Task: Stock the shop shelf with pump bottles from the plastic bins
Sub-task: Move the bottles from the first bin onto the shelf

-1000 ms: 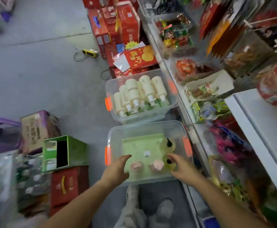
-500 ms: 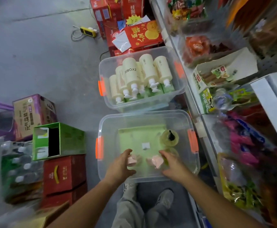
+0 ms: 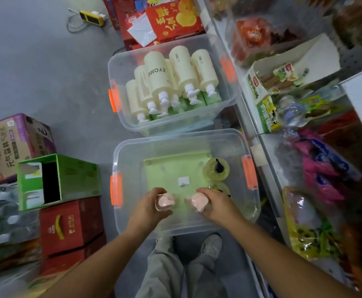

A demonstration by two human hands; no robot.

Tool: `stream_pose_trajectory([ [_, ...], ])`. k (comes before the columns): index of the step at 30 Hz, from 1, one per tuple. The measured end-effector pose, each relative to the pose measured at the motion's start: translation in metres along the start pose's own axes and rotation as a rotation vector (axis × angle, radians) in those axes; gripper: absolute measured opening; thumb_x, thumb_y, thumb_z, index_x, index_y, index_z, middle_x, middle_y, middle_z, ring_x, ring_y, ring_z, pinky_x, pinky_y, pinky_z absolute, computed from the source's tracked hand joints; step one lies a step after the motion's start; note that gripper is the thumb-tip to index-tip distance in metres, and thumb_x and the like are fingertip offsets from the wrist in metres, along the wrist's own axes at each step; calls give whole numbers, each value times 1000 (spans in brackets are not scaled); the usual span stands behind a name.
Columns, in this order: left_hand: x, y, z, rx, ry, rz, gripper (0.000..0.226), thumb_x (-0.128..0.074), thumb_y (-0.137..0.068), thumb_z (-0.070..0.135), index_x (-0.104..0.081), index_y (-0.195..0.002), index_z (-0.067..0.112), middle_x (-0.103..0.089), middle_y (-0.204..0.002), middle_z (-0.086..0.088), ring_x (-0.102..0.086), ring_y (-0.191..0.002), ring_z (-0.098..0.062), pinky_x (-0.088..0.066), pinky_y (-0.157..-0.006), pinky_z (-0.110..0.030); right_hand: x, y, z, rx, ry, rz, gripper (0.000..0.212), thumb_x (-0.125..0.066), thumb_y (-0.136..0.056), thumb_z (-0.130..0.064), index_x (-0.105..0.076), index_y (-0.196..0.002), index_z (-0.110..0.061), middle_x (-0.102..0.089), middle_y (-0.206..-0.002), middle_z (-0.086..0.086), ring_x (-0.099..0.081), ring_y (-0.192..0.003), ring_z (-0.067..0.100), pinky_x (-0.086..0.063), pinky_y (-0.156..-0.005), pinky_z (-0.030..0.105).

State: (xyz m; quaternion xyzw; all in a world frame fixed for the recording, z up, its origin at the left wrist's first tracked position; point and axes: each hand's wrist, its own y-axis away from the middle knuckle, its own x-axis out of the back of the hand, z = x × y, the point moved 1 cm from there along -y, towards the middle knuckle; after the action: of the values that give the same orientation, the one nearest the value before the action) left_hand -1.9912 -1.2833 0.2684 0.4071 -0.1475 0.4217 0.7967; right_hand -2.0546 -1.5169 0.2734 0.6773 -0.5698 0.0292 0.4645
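In the near bin point(image 3: 119, 160), our left grip point(image 3: 151, 209) clamps a pink bottle point(image 3: 165, 202); our right grip point(image 3: 217, 208) clamps a second pink bottle point(image 3: 199, 202).

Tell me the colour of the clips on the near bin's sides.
Orange. The clips on the near bin are bright orange, best seen in the head view.

The left hand point(image 3: 152, 208) and right hand point(image 3: 216, 208) are bare, as are both forearms to the frame's edge. At six o'clock, loose light-grey trousers point(image 3: 165, 274) fall in soft folds over pale grey trainers point(image 3: 211, 247) with small dark marks.
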Motion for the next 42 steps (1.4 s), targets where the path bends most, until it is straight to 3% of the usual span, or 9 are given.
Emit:
stream_pose_trajectory([
  [4, 4, -2, -2, -46, -28, 11, 58, -90, -67, 24, -65, -118, 25, -69, -110, 9, -64, -100, -13, -51, -88, -29, -1, -1, -1, 5, -43, 6, 57, -79, -75, -25, -58, -127, -32, -66, -120, -5, -61, -111, 17, -50, -93, 39],
  [15, 52, 9, 38, -142, -54, -101, 56, -88, -69, 23, -65, -120, 30, -71, -108, 11, -66, -97, -12, -51, -87, -25, 36, 32, -31, -53, -161, 67, 61, -83, -77, -18, -59, -132, -24, -65, -122, -1, -60, -112, 15, -46, -96, 25],
  [19, 95, 22, 90, -222, 21, -119, 50, -91, -65, 26, -63, -105, 36, -70, -95, 17, -62, -85, 5, -47, -75, -9, 87, 74, -61, -41, -279, 185, 56, -84, -73, -18, -57, -120, -31, -66, -116, -8, -63, -108, 13, -52, -95, 34],
  [24, 143, 40, 165, -351, 105, -176, 41, -90, -65, 28, -68, -98, 35, -73, -92, 18, -68, -85, -2, -55, -80, -32, 158, 139, -95, -12, -423, 362, 53, -86, -71, -7, -58, -106, -37, -67, -106, -17, -65, -97, -2, -52, -90, 24],
  [28, 177, 76, 246, -507, 115, -224, 40, -88, -65, 32, -72, -101, 38, -76, -98, 14, -71, -92, -5, -55, -90, -36, 209, 207, -117, 27, -530, 504, 54, -85, -71, 2, -60, -114, -19, -69, -104, -10, -65, -87, -12, -51, -80, 13],
  [33, 205, 121, 329, -665, 151, -259, 35, -85, -76, 18, -72, -106, 30, -75, -103, 13, -69, -101, -10, -53, -97, -42, 259, 285, -136, 107, -557, 616, 49, -81, -76, 1, -62, -111, -27, -69, -107, -12, -66, -92, -8, -52, -81, 14],
  [36, 213, 157, 369, -710, 211, -306, 38, -83, -77, 17, -70, -113, 24, -75, -109, 7, -70, -103, -14, -55, -92, -41, 276, 328, -147, 160, -540, 691, 50, -83, -75, -3, -64, -110, -34, -70, -105, -17, -67, -92, -6, -51, -81, 15],
  [40, 216, 207, 419, -772, 292, -362, 43, -78, -79, 5, -64, -118, 17, -76, -107, 6, -72, -98, -10, -59, -82, -26, 291, 384, -160, 212, -551, 770, 46, -81, -78, -2, -65, -115, -25, -70, -104, -15, -66, -89, -7, -52, -80, 16],
  [42, 216, 224, 439, -799, 302, -356, 46, -79, -79, 7, -62, -121, 12, -76, -108, 1, -72, -100, -15, -60, -82, -29, 299, 413, -164, 222, -521, 797, 42, -82, -79, -8, -64, -112, -28, -70, -105, -15, -67, -94, -2, -55, -83, 21],
])
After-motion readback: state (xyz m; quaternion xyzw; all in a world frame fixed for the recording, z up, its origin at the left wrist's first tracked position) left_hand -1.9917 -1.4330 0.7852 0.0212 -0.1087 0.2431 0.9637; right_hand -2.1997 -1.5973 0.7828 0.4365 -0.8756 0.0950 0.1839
